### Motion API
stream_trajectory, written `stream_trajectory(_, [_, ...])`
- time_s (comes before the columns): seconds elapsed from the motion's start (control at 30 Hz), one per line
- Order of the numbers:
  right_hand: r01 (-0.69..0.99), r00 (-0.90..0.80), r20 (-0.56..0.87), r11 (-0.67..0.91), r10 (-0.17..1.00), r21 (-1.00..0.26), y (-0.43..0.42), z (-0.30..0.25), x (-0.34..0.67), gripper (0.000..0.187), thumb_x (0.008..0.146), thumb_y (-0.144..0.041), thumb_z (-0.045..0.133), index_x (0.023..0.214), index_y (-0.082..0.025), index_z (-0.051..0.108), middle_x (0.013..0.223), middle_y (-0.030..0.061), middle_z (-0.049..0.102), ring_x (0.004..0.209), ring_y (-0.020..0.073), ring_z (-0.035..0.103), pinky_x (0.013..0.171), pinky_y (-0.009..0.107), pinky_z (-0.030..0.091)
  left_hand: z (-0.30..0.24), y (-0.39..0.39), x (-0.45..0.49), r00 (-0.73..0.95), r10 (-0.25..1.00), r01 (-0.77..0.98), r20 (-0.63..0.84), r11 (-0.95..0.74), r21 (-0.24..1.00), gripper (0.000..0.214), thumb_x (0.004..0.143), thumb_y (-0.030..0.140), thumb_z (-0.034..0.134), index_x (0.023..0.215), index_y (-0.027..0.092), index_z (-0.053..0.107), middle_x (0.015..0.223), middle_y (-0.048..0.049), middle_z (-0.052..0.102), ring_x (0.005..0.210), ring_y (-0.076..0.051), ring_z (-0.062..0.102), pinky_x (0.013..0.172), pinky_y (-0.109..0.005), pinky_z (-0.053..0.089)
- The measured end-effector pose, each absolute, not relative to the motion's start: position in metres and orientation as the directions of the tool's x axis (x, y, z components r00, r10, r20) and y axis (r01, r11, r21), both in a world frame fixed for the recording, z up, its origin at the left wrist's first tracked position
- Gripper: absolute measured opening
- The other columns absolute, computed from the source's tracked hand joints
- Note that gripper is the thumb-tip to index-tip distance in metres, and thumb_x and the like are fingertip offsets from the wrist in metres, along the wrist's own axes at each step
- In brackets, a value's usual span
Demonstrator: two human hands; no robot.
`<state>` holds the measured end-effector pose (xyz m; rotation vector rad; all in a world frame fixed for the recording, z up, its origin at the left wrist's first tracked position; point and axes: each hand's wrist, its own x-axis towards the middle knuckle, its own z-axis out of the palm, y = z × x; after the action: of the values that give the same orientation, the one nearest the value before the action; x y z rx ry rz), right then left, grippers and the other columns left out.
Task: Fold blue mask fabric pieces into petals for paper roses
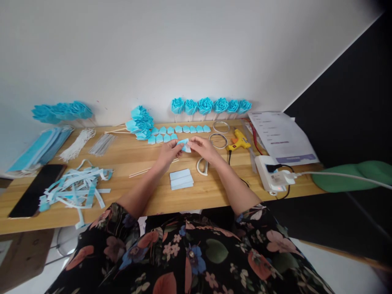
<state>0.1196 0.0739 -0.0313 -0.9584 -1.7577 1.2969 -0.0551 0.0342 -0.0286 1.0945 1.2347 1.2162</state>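
My left hand [168,153] and my right hand [203,149] meet above the middle of the wooden table [128,155], both pinching one small light-blue folded piece [184,145] between their fingertips. Just below my hands lies a short stack of light-blue rectangular pieces [181,179]. Behind my hands, rows of folded blue petals [177,131] lie on the table. White scissors [202,166] rest beside my right wrist.
Blue fabric roses [211,105] line the wall, with more at the left [63,111] and a cluster [141,119]. A yellow glue gun [239,141], wire rings [218,140], papers [281,136], a power strip [271,173], blue scraps [78,185], face masks [36,149] and a phone [36,190] surround the work area.
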Motion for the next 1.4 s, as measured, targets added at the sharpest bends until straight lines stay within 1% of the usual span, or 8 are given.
stream_trajectory(0.1, [0.098,-0.405,0.195,0.254,0.893,-0.962,0.075,-0.031,0.122,0.028,0.088,-0.038,0.056,0.108,-0.022,0.066,0.096,0.0029,0.071,0.092,0.0185,0.065,0.080,0.030,0.049,-0.030,0.035,-0.057,-0.045,0.996,-0.094,-0.082,0.078,0.993,0.026,0.076,0.037,0.073,0.069,0.016,0.059,0.056,0.0008,0.060,0.049,-0.009,0.052,0.050,-0.021,0.041])
stream_trajectory(0.23, [0.137,-0.452,0.337,0.438,0.826,-0.888,0.074,-0.027,0.124,0.038,0.080,-0.018,0.052,0.114,-0.026,0.068,0.130,0.0057,0.065,0.126,0.0227,0.057,0.098,0.037,0.048,-0.032,0.036,-0.059,-0.052,0.993,-0.143,-0.108,0.100,0.985,0.026,0.075,0.037,0.073,0.069,0.016,0.058,0.056,0.0004,0.060,0.050,-0.009,0.053,0.050,-0.021,0.041])
stream_trajectory(0.43, [0.227,-0.510,0.425,0.593,0.748,-0.772,0.071,-0.025,0.123,0.037,0.078,-0.012,0.059,0.108,-0.029,0.072,0.145,0.0034,0.056,0.139,0.0241,0.046,0.118,0.046,0.031,-0.032,0.036,-0.058,-0.050,0.991,-0.168,-0.125,0.115,0.979,0.028,0.074,0.039,0.074,0.069,0.017,0.057,0.056,0.0011,0.059,0.049,-0.009,0.053,0.050,-0.021,0.041])
stream_trajectory(0.6, [0.196,-0.483,0.436,0.579,0.759,-0.791,0.073,-0.029,0.120,0.007,0.084,-0.027,0.068,0.088,-0.026,0.074,0.136,0.0067,0.060,0.132,0.0247,0.052,0.116,0.046,0.033,-0.029,0.035,-0.055,-0.037,0.992,-0.148,-0.119,0.113,0.982,0.029,0.074,0.040,0.075,0.070,0.016,0.058,0.056,0.0014,0.059,0.048,-0.008,0.052,0.050,-0.021,0.039])
stream_trajectory(0.93, [0.137,-0.408,0.269,0.350,0.872,-0.927,0.076,-0.037,0.116,0.024,0.080,-0.045,0.069,0.083,-0.021,0.067,0.107,0.0059,0.070,0.096,0.0197,0.066,0.087,0.034,0.051,-0.028,0.032,-0.053,-0.056,0.998,-0.080,-0.041,0.037,0.996,0.029,0.075,0.041,0.073,0.069,0.016,0.059,0.058,0.0015,0.059,0.050,-0.008,0.052,0.050,-0.021,0.041])
stream_trajectory(1.07, [0.123,-0.352,0.207,0.265,0.913,-0.956,0.076,-0.040,0.114,0.028,0.075,-0.042,0.073,0.091,-0.022,0.061,0.093,0.0025,0.070,0.084,0.0170,0.065,0.080,0.032,0.051,-0.028,0.032,-0.053,-0.061,0.998,-0.073,-0.032,0.028,0.997,0.028,0.073,0.040,0.074,0.069,0.016,0.060,0.057,0.0017,0.058,0.049,-0.008,0.051,0.049,-0.021,0.040])
stream_trajectory(1.23, [0.062,-0.381,0.192,0.232,0.905,-0.971,0.076,-0.039,0.115,0.049,0.075,-0.035,0.072,0.120,-0.023,0.057,0.087,-0.0003,0.069,0.083,0.0158,0.065,0.080,0.030,0.050,-0.025,0.032,-0.052,-0.057,0.998,-0.068,-0.035,0.031,0.997,0.028,0.073,0.040,0.074,0.070,0.016,0.060,0.058,0.0020,0.059,0.049,-0.008,0.051,0.049,-0.021,0.040])
stream_trajectory(1.4, [0.071,-0.410,0.180,0.228,0.894,-0.971,0.076,-0.038,0.116,0.049,0.078,-0.035,0.068,0.124,-0.021,0.060,0.088,0.0001,0.070,0.082,0.0153,0.065,0.080,0.030,0.049,-0.025,0.031,-0.052,-0.059,0.997,-0.060,-0.040,0.037,0.998,0.027,0.074,0.039,0.073,0.069,0.016,0.060,0.057,0.0018,0.059,0.049,-0.008,0.050,0.049,-0.021,0.039])
